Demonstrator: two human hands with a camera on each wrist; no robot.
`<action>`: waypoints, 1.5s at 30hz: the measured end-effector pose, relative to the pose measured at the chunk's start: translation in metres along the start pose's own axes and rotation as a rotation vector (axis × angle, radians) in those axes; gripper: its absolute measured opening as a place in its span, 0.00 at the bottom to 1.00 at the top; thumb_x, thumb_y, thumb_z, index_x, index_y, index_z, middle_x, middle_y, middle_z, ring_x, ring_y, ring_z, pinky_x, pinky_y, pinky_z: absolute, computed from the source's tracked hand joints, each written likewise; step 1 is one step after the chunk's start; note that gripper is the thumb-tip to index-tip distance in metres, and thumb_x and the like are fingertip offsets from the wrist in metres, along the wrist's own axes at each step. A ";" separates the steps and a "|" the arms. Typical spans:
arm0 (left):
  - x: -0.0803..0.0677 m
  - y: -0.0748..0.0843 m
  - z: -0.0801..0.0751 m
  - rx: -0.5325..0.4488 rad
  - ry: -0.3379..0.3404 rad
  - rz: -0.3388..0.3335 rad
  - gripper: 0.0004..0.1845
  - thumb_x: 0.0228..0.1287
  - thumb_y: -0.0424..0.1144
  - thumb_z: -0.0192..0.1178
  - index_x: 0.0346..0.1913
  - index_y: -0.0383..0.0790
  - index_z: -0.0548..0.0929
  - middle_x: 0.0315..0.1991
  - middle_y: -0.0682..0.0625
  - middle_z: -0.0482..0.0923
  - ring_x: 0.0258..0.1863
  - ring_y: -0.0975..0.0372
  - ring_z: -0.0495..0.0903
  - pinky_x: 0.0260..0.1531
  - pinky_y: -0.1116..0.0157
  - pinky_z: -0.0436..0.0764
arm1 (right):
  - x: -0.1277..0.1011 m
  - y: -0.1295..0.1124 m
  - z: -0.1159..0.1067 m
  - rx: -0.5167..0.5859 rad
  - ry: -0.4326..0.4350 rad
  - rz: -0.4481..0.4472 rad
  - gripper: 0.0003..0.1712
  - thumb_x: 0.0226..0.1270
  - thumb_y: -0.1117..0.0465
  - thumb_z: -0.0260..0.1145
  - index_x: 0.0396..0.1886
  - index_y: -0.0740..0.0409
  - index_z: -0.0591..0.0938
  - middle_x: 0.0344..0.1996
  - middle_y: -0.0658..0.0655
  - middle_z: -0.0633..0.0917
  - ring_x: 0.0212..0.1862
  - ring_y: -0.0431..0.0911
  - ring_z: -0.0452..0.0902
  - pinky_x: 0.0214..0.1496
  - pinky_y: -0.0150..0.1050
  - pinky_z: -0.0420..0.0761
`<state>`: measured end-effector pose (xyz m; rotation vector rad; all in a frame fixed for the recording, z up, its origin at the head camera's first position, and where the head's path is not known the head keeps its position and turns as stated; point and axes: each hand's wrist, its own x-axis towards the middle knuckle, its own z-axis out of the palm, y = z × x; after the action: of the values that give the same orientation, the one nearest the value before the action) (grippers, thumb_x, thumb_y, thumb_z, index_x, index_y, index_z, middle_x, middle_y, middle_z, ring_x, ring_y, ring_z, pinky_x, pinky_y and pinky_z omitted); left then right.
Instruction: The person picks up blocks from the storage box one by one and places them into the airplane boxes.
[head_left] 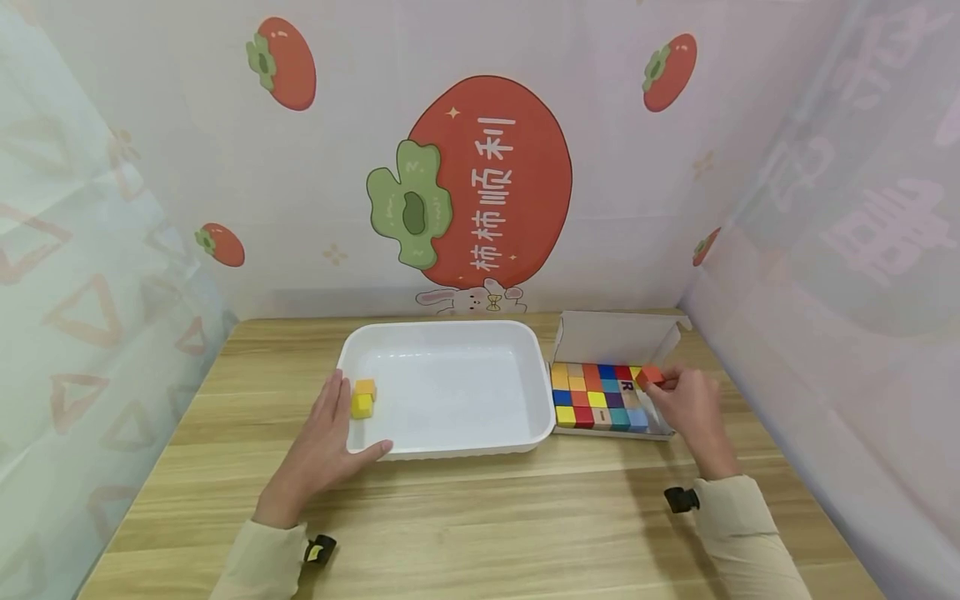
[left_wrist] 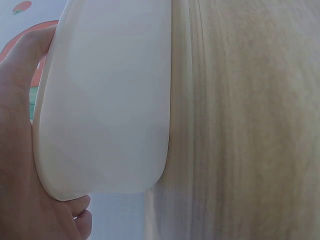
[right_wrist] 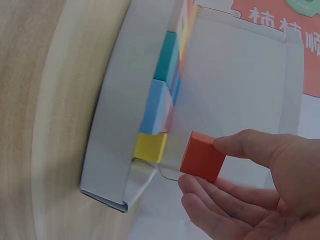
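Note:
My right hand (head_left: 692,410) pinches a red cube (head_left: 649,377) between thumb and fingers. In the right wrist view the red cube (right_wrist: 203,156) is lifted clear of the white cardboard box (right_wrist: 134,100). That box holds rows of coloured wooden cubes (head_left: 595,399), one marked with an R. My left hand (head_left: 318,442) lies against the near left corner of a white tray (head_left: 450,452), fingers straight along its left side and thumb on its front rim. In the left wrist view the tray's wall (left_wrist: 107,100) hides part of the fingers. Two yellow cubes (head_left: 362,407) sit inside at the tray's left end.
The box's raised lid (head_left: 611,336) stands at the back, before a printed curtain (head_left: 337,183). Box and tray stand side by side on the wooden table (head_left: 450,525). Curtains also hang to the left and right.

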<state>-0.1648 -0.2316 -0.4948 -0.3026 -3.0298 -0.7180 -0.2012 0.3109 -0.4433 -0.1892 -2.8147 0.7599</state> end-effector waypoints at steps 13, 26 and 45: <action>-0.001 0.000 0.001 0.009 -0.011 -0.014 0.71 0.61 0.76 0.62 0.84 0.27 0.37 0.87 0.35 0.28 0.87 0.39 0.37 0.81 0.34 0.53 | 0.006 0.004 0.017 -0.019 0.002 0.100 0.17 0.68 0.61 0.72 0.37 0.76 0.87 0.35 0.73 0.89 0.32 0.58 0.80 0.29 0.44 0.82; 0.001 0.002 -0.001 0.011 -0.010 -0.007 0.71 0.61 0.76 0.62 0.84 0.27 0.38 0.87 0.37 0.27 0.87 0.40 0.36 0.81 0.35 0.53 | 0.011 0.003 0.029 -0.057 0.008 0.165 0.18 0.68 0.62 0.70 0.21 0.71 0.83 0.22 0.64 0.85 0.27 0.53 0.72 0.23 0.38 0.68; 0.001 0.000 -0.001 0.001 -0.021 -0.021 0.72 0.61 0.76 0.62 0.84 0.28 0.37 0.87 0.36 0.27 0.87 0.39 0.36 0.81 0.34 0.53 | 0.020 0.003 0.012 -0.057 -0.277 0.086 0.21 0.76 0.67 0.53 0.20 0.65 0.80 0.18 0.55 0.75 0.22 0.46 0.69 0.23 0.35 0.69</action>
<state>-0.1662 -0.2312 -0.4938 -0.2800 -3.0577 -0.7190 -0.2234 0.3119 -0.4513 -0.2323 -3.1099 0.7783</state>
